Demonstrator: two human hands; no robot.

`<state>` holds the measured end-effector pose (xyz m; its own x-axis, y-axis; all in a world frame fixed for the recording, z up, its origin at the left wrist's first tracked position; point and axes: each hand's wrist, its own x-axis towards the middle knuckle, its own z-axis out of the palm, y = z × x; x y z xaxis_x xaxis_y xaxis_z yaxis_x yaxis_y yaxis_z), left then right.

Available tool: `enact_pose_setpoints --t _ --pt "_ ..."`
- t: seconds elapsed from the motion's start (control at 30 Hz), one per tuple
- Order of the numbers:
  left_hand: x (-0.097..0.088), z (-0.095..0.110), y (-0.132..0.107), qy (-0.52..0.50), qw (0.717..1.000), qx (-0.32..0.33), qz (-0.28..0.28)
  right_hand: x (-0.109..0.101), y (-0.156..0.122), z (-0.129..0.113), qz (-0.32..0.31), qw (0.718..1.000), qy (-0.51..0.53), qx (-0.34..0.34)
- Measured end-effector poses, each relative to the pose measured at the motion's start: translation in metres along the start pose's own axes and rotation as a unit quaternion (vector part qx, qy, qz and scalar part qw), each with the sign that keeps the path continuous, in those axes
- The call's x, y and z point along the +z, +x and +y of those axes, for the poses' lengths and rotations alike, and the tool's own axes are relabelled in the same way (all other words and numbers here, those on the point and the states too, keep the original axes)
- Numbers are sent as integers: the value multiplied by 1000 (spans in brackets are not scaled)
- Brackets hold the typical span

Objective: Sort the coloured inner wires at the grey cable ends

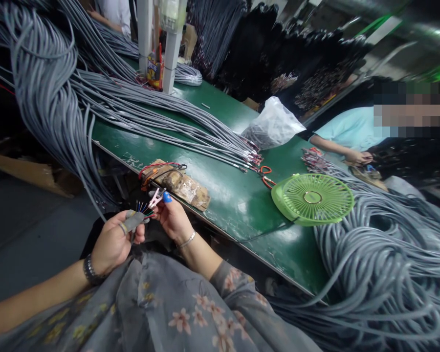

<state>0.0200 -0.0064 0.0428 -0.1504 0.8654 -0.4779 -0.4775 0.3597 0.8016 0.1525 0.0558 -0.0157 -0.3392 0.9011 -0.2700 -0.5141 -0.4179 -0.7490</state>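
A green fan (313,197) is laid flat on the green table (227,200). Behind the fan a clear plastic bag (273,124) is seen; left of it a taped block (183,185) is set; right of it grey cables (381,274) are heaped.

I see my left hand (113,242) holding a gray cable (134,221) with colored wires (142,207) sticking out. My right hand (174,220) holds a small clip (156,198) right at those wires, beside the green table (223,195).
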Motion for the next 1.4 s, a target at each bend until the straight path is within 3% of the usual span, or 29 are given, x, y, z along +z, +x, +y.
enact_pose_setpoints --t 0.17,0.43,0.73,0.9,1.17,1.3,1.4 --pt "3 0 1 -2 1000 -5 4 -3 6 8 18 999 -10 -42" --pt "4 -1 3 -1 1000 -8 6 7 11 2 0 998 56 38" --pt "-1 -8 6 16 1000 7 -12 15 13 5 57 995 75 23" --pt "-1 -6 5 16 1000 6 -14 17 9 5 45 997 53 24" --pt "-16 -10 4 77 995 34 -51 -9 -9 -3 -68 989 -82 101" --pt "-21 -11 7 181 975 75 -105 -11 -17 -10 -96 978 -176 61" --pt "-22 -11 12 258 951 51 -162 -7 -22 -19 -131 950 -283 0"
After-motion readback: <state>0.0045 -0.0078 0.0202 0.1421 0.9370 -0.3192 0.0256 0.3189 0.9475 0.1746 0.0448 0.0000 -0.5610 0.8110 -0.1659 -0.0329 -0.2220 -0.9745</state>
